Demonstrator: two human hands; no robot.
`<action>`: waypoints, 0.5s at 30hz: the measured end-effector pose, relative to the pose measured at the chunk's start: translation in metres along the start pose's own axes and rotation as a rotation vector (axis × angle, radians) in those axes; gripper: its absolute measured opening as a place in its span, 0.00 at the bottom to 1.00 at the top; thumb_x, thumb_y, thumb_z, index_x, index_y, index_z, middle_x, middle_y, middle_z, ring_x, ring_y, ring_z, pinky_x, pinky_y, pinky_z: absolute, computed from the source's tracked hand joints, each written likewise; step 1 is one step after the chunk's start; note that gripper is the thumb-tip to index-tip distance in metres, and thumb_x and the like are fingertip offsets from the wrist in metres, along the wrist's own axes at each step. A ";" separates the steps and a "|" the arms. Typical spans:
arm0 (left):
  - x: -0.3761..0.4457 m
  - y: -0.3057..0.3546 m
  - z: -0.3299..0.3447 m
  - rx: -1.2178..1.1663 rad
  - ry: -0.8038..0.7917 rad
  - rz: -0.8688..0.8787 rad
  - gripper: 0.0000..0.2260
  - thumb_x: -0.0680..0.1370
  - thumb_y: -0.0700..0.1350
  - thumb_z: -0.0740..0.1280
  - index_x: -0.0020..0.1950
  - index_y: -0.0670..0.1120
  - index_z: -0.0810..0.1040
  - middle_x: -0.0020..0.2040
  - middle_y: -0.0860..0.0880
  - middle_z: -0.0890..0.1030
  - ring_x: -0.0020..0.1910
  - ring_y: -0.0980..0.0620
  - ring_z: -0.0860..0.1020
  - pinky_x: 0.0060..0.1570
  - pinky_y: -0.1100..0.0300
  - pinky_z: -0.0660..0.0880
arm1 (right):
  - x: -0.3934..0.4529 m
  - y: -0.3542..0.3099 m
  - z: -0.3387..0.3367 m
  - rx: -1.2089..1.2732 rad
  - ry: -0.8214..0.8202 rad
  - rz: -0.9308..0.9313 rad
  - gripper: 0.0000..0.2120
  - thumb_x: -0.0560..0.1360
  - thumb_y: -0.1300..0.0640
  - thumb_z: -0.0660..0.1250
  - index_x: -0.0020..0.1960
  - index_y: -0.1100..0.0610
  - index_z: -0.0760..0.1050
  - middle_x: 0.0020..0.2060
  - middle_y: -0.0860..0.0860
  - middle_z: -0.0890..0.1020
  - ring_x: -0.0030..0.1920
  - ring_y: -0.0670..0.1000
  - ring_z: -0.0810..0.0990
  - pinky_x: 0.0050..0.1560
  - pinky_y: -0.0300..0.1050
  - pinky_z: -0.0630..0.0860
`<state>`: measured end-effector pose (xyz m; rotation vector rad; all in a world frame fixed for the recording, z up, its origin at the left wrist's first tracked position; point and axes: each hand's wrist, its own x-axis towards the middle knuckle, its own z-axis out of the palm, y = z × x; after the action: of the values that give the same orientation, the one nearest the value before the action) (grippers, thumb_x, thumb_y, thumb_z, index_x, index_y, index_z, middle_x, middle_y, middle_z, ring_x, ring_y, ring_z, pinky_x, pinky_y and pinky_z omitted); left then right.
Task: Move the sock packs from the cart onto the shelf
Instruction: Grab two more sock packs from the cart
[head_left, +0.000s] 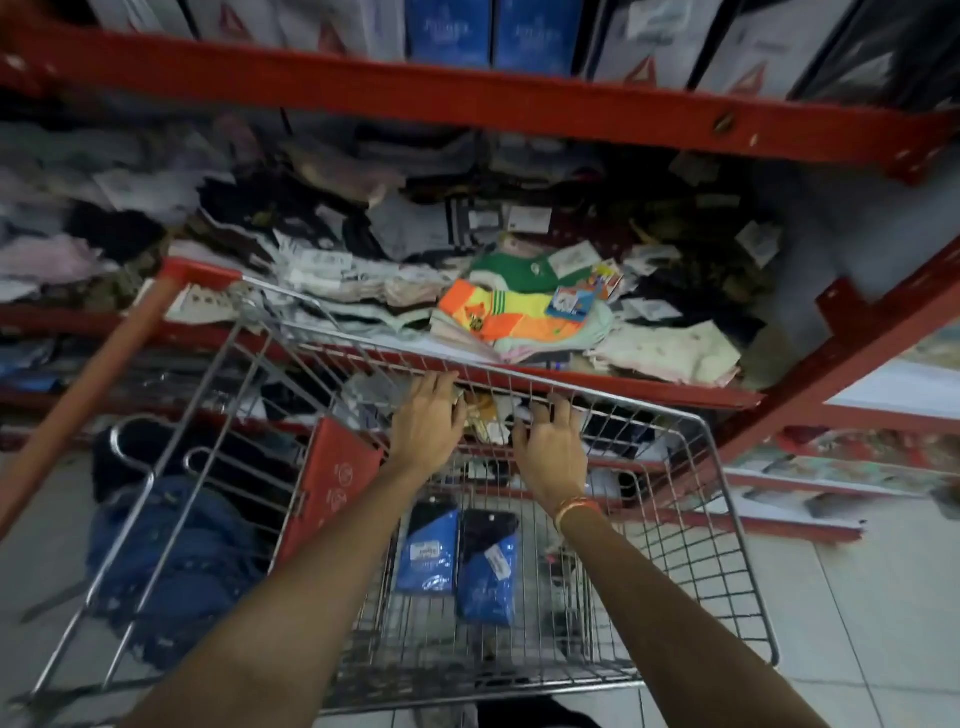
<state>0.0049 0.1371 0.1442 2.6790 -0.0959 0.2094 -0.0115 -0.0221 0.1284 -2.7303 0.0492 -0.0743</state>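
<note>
While reaching to the far wall of the silver wire shopping cart (727, 519), meets a small jumble of tan and dark sock packs (485, 415) pressed against the mesh. Shows the left hand (426, 421) with fingers curled down onto that jumble, and the right hand (550, 447) just beside it with fingers bent and spread. Cannot tell whether either has a real hold. Leaves two flat blue-and-black sock packs (457, 556) lying side by side on the cart floor, beneath the forearms, untouched. Faces the red metal shelf (623, 387) just beyond the cart's rim, already heaped with loose socks, with an orange, yellow and green striped pack (498, 312) near its front edge.

Could snag a tag or cuff in the mesh on lifting, given how tight the jumble sits against the wires. Could drop a small pack into the gap between cart and shelf if gathered loosely. Could also push the crowded front heap off the shelf edge when adding more.

Bears white labels on the blue-and-black packs, with print too blurred to read. Same for the pale lettering on the blue boxes (493, 31) overhead. Offers nothing legible.
</note>
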 end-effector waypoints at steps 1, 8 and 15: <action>-0.004 -0.005 0.007 -0.007 -0.025 -0.029 0.17 0.79 0.43 0.61 0.67 0.40 0.71 0.62 0.40 0.76 0.63 0.42 0.73 0.60 0.51 0.72 | -0.004 0.003 0.008 -0.014 -0.091 0.020 0.19 0.80 0.53 0.60 0.64 0.66 0.73 0.67 0.65 0.70 0.69 0.65 0.65 0.68 0.60 0.68; -0.026 -0.053 0.084 0.048 -0.484 -0.332 0.19 0.79 0.47 0.63 0.68 0.43 0.70 0.66 0.39 0.74 0.62 0.39 0.73 0.59 0.49 0.73 | -0.031 0.023 0.076 -0.111 -0.639 0.176 0.17 0.81 0.60 0.57 0.69 0.64 0.67 0.73 0.63 0.61 0.72 0.63 0.63 0.71 0.55 0.69; -0.051 -0.106 0.170 0.008 -0.712 -0.516 0.31 0.77 0.52 0.65 0.76 0.47 0.57 0.72 0.34 0.64 0.67 0.34 0.67 0.63 0.47 0.70 | -0.052 0.026 0.151 0.123 -0.923 0.580 0.36 0.79 0.58 0.61 0.79 0.53 0.43 0.75 0.66 0.52 0.69 0.66 0.66 0.66 0.54 0.71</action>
<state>-0.0127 0.1593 -0.0606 2.5474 0.3741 -0.8963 -0.0550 0.0162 -0.0222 -2.2640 0.5295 1.2596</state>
